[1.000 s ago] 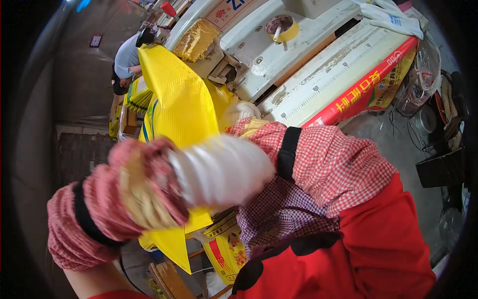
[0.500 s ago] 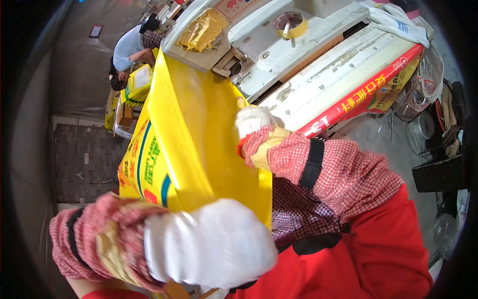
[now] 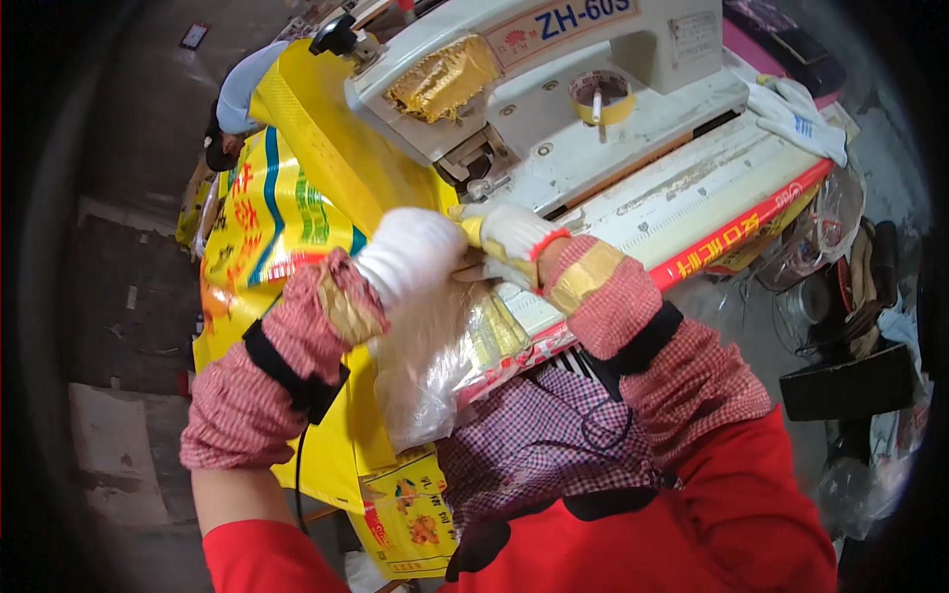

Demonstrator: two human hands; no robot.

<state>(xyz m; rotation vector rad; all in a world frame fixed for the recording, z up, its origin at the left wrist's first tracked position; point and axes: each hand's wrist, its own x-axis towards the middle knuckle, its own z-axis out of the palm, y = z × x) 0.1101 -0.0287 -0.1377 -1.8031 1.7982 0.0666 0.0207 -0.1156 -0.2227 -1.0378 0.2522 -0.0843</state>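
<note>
A large yellow printed bag [image 3: 279, 198] stands against the white sewing machine [image 3: 554, 114], its folded upper edge beside the machine's needle end. My left hand [image 3: 410, 255], in a white glove, reaches to the middle; its fingers are hidden and smeared by motion. Close against it is my right hand [image 3: 509, 240], in a white glove with yellow finger coating, fingers curled in at the bag's right edge. Crumpled clear plastic film [image 3: 425, 381] hangs below both hands, over the bag. Whether either hand holds the film is hidden.
A roll of yellow tape [image 3: 623, 111] lies on the machine base. Spare white gloves [image 3: 796, 114] rest on the worktable [image 3: 682, 203] with a red front edge. A black box [image 3: 848, 383] stands at the right. Another person [image 3: 242, 94] bends behind the bag.
My left hand has swung up from the lower middle to meet my right hand. The bag's mouth has folded over leftward, and clear film now shows. The view has shifted a little.
</note>
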